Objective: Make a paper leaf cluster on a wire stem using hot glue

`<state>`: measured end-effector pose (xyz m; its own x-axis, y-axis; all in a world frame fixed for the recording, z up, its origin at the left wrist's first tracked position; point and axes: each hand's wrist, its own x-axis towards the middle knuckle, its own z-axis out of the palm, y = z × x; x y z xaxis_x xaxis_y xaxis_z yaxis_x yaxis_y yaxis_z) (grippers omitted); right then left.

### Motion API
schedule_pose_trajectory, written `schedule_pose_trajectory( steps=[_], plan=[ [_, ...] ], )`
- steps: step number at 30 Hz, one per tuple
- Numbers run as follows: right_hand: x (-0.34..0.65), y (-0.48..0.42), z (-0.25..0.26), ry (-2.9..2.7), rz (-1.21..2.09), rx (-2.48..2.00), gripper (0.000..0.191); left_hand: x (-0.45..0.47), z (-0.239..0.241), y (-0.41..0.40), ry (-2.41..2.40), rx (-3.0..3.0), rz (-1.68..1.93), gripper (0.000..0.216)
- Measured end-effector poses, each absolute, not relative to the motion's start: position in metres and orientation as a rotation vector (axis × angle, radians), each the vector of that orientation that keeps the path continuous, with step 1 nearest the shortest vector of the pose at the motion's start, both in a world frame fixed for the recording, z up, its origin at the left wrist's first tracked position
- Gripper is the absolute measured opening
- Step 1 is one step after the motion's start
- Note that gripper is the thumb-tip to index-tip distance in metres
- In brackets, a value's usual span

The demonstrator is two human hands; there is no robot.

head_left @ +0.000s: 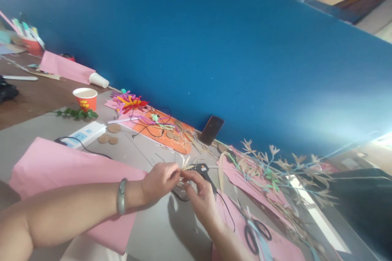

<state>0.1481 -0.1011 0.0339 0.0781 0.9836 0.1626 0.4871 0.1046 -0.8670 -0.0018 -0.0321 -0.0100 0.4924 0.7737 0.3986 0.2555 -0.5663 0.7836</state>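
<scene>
My left hand (162,182), with a bangle (121,196) on its wrist, is closed in a pinch over the grey table. Thumb and fingers of my right hand (200,195) curve in from the other side, and their tips meet those of the left. Whatever lies between the fingertips is small and mostly hidden. A thin straw-coloured strip (188,167) shows right behind them; I cannot tell whether it is held. Just beyond my right fingers lies a black glue gun (202,169) with its cord. Scissors (257,234) with dark handles lie to the right, near my right forearm.
Pink paper (73,167) lies beneath my left arm. A white power strip (87,133), a paper cup (85,98) and coloured pipe cleaners (128,102) stand or lie at the left. A phone (212,129) leans on the blue partition (196,49). Leafy stems (269,171) spread at right.
</scene>
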Motion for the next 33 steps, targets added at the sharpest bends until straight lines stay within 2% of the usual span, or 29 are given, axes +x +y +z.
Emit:
schedule_pose_trajectory(
  steps=[12,16,22,33],
  plan=[
    [0.155,-0.096,0.029,-1.335,0.882,-1.432,0.024,-0.003,0.0,-0.029,0.866,1.853,1.003,0.02],
    [0.156,-0.093,0.023,-1.228,0.79,-1.477,0.027,0.0,-0.003,-0.022,0.804,1.635,0.967,0.021],
    [0.149,-0.089,0.023,-1.357,0.633,-1.588,0.02,0.007,-0.003,-0.018,0.702,1.314,0.967,0.018],
    [0.145,-0.088,0.014,-1.331,0.557,-1.582,0.02,0.008,0.004,-0.028,0.705,1.172,0.857,0.02]
  ],
)
